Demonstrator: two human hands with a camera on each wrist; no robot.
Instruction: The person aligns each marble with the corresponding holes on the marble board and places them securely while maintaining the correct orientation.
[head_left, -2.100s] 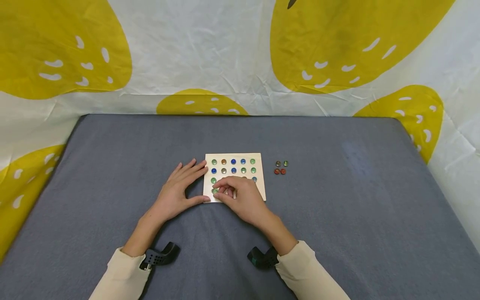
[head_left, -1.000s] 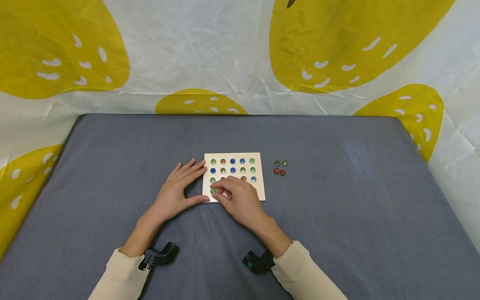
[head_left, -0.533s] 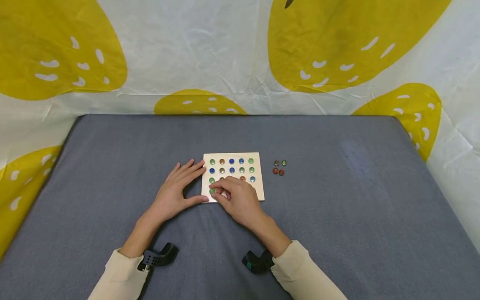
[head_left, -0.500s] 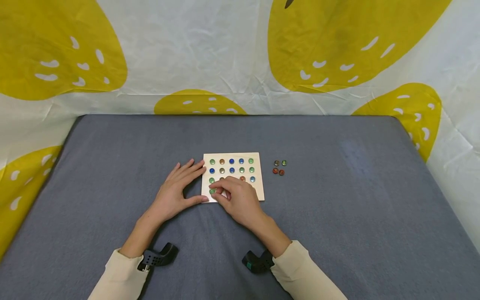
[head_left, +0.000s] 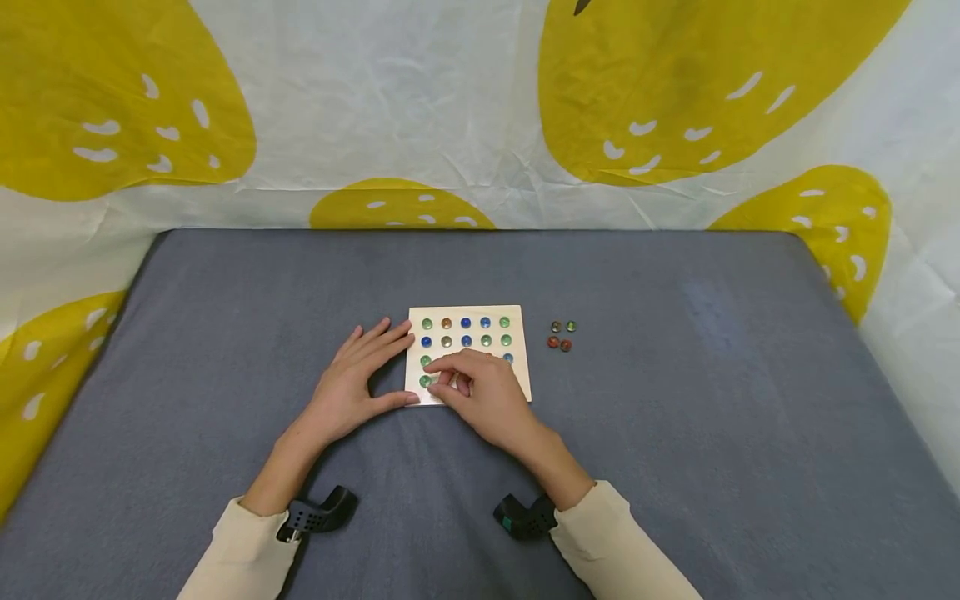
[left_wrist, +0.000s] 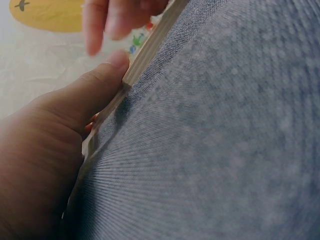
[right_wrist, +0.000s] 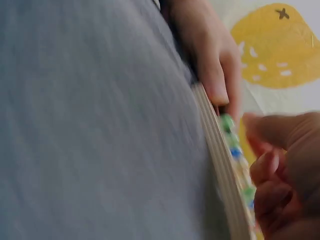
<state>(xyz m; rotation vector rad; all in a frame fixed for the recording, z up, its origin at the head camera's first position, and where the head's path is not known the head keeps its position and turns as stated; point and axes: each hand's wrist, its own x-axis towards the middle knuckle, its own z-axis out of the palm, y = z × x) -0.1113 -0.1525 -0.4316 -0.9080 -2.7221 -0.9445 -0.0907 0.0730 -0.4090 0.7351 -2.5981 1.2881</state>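
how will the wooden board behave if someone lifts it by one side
The board would probably feel stiff: its edge looks straight and layered in the wrist views. Tilted, it might shed its marbles, since they look round and glossy.

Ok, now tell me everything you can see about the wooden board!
The board is pale and rectangular, and looks wooden, with a striped, layered edge. It lies flat on the gray cloth. Straight rows of round, glassy marbles, green, blue and brownish orange, sit on it. The left hand touches its left side with fingertips and thumb. The right hand hides some of its lower part; I can't tell whether they touch.
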